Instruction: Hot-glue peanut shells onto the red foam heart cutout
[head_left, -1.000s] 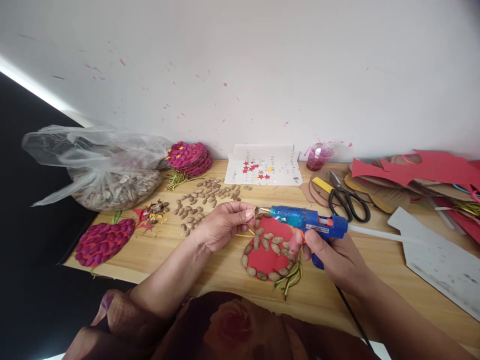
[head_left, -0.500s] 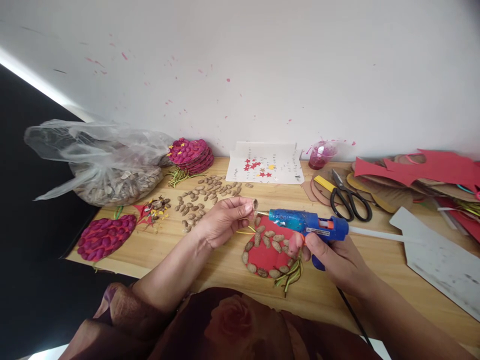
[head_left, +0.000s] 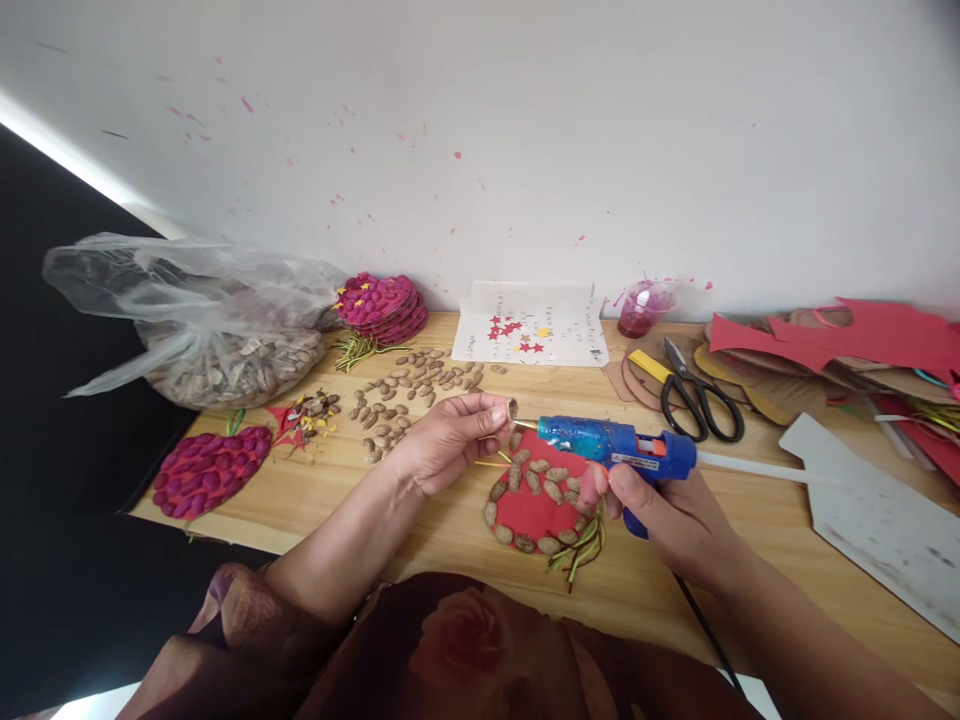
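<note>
My left hand (head_left: 444,444) pinches a small brown nut shell (head_left: 512,408) between thumb and fingers, lifted just above the table. My right hand (head_left: 664,520) grips a blue hot glue gun (head_left: 619,449), whose nozzle points left and sits just right of the shell. Under both lies a red heart-shaped card (head_left: 536,510) edged with several glued shells and green strips at its lower right.
Loose shells (head_left: 405,392) lie behind my left hand. A plastic bag of shells (head_left: 217,330) sits far left beside finished magenta hearts (head_left: 206,470). Black scissors (head_left: 697,395), red and brown card cut-outs (head_left: 840,350), a pink cup (head_left: 637,312) and a star sheet (head_left: 532,335) line the back.
My left hand has raised the shell slightly, off the glue gun's nozzle tip. The glue gun has stayed almost still.
</note>
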